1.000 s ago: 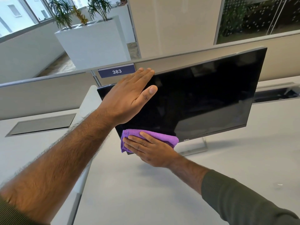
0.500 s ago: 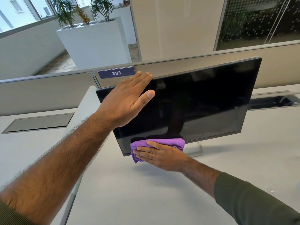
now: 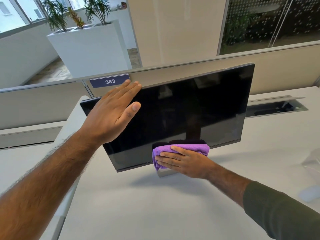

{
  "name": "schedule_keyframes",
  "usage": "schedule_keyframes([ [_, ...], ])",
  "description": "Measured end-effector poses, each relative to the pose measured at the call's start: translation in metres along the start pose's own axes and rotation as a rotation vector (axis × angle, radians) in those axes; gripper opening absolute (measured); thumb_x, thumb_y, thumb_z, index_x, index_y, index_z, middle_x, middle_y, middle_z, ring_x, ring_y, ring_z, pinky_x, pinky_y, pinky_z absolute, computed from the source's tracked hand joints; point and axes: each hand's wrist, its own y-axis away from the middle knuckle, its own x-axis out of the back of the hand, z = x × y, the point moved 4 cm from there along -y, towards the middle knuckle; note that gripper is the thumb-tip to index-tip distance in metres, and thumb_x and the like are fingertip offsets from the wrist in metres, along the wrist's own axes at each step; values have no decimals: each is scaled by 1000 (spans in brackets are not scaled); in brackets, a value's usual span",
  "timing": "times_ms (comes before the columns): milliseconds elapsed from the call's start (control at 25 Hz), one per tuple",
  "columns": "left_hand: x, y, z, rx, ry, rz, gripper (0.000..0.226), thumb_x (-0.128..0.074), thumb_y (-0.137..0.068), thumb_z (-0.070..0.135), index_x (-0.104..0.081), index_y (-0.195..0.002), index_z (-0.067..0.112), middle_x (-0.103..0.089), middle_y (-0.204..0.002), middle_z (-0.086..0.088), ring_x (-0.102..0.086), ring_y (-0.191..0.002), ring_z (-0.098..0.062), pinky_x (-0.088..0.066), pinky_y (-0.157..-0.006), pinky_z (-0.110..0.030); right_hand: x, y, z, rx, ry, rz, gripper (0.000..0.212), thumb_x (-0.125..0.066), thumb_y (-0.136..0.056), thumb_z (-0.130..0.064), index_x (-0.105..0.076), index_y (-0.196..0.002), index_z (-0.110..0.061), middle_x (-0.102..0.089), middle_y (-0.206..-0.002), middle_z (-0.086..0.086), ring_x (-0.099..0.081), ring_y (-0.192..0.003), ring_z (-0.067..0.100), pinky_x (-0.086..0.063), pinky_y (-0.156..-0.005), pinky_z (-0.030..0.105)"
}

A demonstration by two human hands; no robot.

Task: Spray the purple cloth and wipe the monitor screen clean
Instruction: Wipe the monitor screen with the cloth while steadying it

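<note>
head view: left hand (image 3: 110, 116) lies flat, fingers together, on the glossy black monitor screen (image 3: 199, 110) at its upper left corner. right hand (image 3: 183, 161), fingers spread, presses the folded, fuzzy purple cloth (image 3: 187, 148) against the screen's bottom edge, above the matte white tabletop (image 3: 155, 205).

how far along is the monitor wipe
Done: the purple cloth is already in use on the monitor screen, so spraying looks past, though no bottle shows.
In hand: the right hand presses the cloth flat against the screen's bottom edge near the middle, while the left hand lies open on the upper left corner, steadying it.
Left: whether the remaining glass is clean cannot be told.
</note>
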Motion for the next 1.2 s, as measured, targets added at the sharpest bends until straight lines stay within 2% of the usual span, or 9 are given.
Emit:
schedule_keyframes([
  [160, -4, -8, 12, -7, -7, 11, 84, 2, -95, 72, -20, -162, 27, -18, -169, 8, -6, -157, -6, -15, -127, -44, -6, 28, 11, -61, -27, -14, 74, -47, -100, -21, -6, -161, -11, -7, -171, 4, -12, -157, 23, -17, -126, 43],
  [320, -19, -33, 46, -82, -17, -10, 81, 1, -96, 71, -17, -162, 27, -15, -170, 9, -3, -157, -5, -15, -128, -43, -9, 51, 20, -81, 9, -28, 73, -47, -101, -20, -7, -162, -13, -8, -170, 4, -13, -156, 25, -14, -126, 45],
  [600, -40, -70, 93, -164, -18, 16, 80, 1, -98, 68, -20, -162, 25, -18, -169, 7, -6, -157, -5, -12, -127, -36, -15, 100, 46, -160, -8, -35, 74, -50, -101, -18, -7, -162, -14, -11, -170, 4, -16, -156, 26, -26, -124, 44],
  [760, -46, -77, 101, -165, -8, 58, 76, -4, -100, 63, -26, -160, 22, -26, -167, 5, -13, -156, -8, -19, -126, -40, -14, 123, 60, -189, -1, -46, 72, -48, -102, -17, -7, -162, -14, -14, -170, 6, -19, -155, 29, -28, -123, 46],
  [1000, -48, -76, 104, -158, -17, 96, 74, -6, -102, 60, -28, -160, 20, -28, -167, 3, -15, -156, -10, -20, -126, -43, -15, 132, 61, -253, -24, -73, 66, -31, -99, -10, -10, -161, -12, -18, -168, 7, -23, -153, 32, -23, -122, 50],
  [1120, -50, -75, 106, -150, -35, 80, 75, -4, -102, 61, -24, -161, 20, -21, -169, 3, -9, -157, -9, -15, -127, -43, -15, 131, 57, -270, -31, -66, 65, -32, -100, -10, -11, -161, -10, -20, -168, 8, -23, -153, 32, -24, -122, 49],
  [1200, -50, -67, 114, -211, -22, 120, 73, -7, -103, 57, -26, -160, 15, -20, -169, -2, -9, -158, -14, -15, -127, -45, -12, 130, 55, -299, -63, -49, 65, -39, -102, -11, -11, -161, -8, -20, -168, 10, -23, -153, 32, -28, -122, 48],
])
